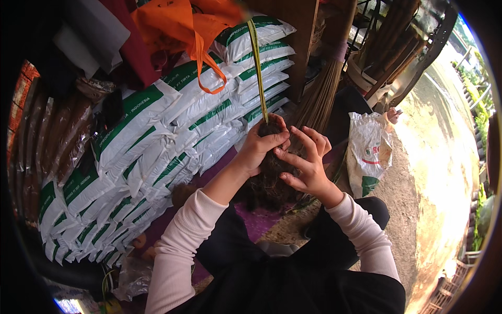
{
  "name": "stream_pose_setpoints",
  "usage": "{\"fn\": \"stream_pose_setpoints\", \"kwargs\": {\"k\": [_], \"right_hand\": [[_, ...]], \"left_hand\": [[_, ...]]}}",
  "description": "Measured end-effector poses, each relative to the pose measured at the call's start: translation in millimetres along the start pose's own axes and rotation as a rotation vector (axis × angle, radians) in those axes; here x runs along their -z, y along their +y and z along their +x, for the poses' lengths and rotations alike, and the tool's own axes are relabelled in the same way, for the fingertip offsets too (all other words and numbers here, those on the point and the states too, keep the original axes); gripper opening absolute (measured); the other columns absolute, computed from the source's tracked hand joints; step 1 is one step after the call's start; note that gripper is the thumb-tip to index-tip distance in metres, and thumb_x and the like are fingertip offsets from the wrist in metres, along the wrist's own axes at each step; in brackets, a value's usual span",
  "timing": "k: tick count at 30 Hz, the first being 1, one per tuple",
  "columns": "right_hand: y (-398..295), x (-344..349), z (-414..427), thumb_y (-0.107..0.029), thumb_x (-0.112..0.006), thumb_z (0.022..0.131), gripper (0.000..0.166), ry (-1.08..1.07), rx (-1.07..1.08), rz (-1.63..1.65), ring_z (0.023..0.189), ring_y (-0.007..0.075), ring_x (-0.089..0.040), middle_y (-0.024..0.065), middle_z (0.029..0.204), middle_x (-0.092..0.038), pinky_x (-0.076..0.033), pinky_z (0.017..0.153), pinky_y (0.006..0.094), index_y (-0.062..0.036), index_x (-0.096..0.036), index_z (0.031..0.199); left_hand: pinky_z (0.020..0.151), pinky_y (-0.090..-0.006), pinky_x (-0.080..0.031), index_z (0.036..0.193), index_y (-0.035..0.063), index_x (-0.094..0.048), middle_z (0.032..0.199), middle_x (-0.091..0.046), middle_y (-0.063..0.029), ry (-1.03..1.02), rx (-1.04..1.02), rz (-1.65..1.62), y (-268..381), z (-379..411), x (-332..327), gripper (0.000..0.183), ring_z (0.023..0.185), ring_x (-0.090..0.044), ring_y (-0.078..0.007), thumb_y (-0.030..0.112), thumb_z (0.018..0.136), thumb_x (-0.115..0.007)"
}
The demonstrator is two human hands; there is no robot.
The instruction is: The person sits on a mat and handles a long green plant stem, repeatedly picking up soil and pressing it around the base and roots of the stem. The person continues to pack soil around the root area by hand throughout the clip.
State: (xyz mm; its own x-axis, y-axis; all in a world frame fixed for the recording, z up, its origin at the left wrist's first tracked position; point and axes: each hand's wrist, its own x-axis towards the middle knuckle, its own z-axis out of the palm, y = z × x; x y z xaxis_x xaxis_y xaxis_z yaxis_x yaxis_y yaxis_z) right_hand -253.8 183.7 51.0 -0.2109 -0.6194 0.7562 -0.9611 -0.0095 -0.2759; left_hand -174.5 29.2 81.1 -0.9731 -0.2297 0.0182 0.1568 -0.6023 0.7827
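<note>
My left hand (262, 147) is closed around the top of a dark root ball (270, 167), at the base of a plant with one long, narrow yellow-green leaf (257, 64) standing up from it. Thin roots hang from the ball's lower part. My right hand (308, 163) is at the ball's right side, fingers spread, its fingertips at the soil and roots. Both hands are smudged with soil. Below them a dark heap of loose soil (270, 202) lies on a purple sheet (261, 225).
Stacked white and green plastic sacks (157, 129) fill the left side, with an orange bag (168, 23) above. A stick broom (319, 94) leans behind my hands. A crumpled white sack (368, 153) stands at the right on the concrete ground (431, 176).
</note>
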Motion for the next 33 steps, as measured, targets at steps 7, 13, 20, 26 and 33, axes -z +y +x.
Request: {"fn": "stream_pose_setpoints", "kwargs": {"k": [7,13,20,26,33], "right_hand": [[-8,3,6,-0.043,-0.076,0.067,0.062,-0.034,-0.277,0.117,0.112,0.0253,-0.049,0.0076,0.13,-0.05,-0.024,0.094,0.0432,-0.0129,-0.058,0.118],[-17,-20,-12,-0.023,-0.084,0.064,0.068,0.13,-0.411,0.265,0.097,0.022,-0.055,0.0046,0.105,-0.064,-0.031,0.093,0.0367,-0.0078,-0.05,0.12],[-31,-32,-23,-0.02,-0.085,0.062,0.065,0.13,-0.514,0.254,0.096,0.0234,-0.055,0.0059,0.106,-0.064,-0.041,0.087,0.0355,-0.007,-0.054,0.118],[-18,-23,-10,-0.015,-0.085,0.063,0.064,0.191,-0.563,0.525,0.109,0.0249,-0.055,0.0123,0.117,-0.057,-0.048,0.089,0.035,-0.0028,-0.053,0.116],[-2,-29,-12,-0.014,-0.084,0.065,0.056,0.136,-0.457,0.429,0.111,0.0257,-0.056,0.0135,0.119,-0.053,-0.049,0.088,0.0353,-0.0014,-0.056,0.111]], "left_hand": [[0.081,-0.0289,-0.047,0.119,0.0058,-0.051,0.09,-0.057,-0.0037,0.134,-0.156,0.207,-6,8,3,0.03,0.086,-0.057,-0.0124,0.026,0.097,-0.049],[0.081,-0.0305,-0.049,0.123,0.0031,-0.05,0.09,-0.057,-0.0055,0.086,-0.253,0.205,-3,11,5,0.038,0.086,-0.058,-0.0156,0.032,0.1,-0.041],[0.068,-0.03,-0.051,0.098,0.0023,-0.054,0.08,-0.052,-0.0032,0.196,-0.28,0.263,-20,15,10,0.016,0.073,-0.057,-0.0146,0.018,0.096,-0.051],[0.077,-0.0275,-0.05,0.107,0.0026,-0.055,0.091,-0.059,-0.0049,0.116,-0.304,0.225,-3,14,-4,0.019,0.085,-0.058,-0.0103,0.016,0.093,-0.056],[0.072,-0.0283,-0.051,0.103,0.0046,-0.054,0.089,-0.059,-0.0039,0.219,-0.199,-0.004,-18,19,7,0.017,0.077,-0.06,-0.0123,0.012,0.089,-0.062]]}}
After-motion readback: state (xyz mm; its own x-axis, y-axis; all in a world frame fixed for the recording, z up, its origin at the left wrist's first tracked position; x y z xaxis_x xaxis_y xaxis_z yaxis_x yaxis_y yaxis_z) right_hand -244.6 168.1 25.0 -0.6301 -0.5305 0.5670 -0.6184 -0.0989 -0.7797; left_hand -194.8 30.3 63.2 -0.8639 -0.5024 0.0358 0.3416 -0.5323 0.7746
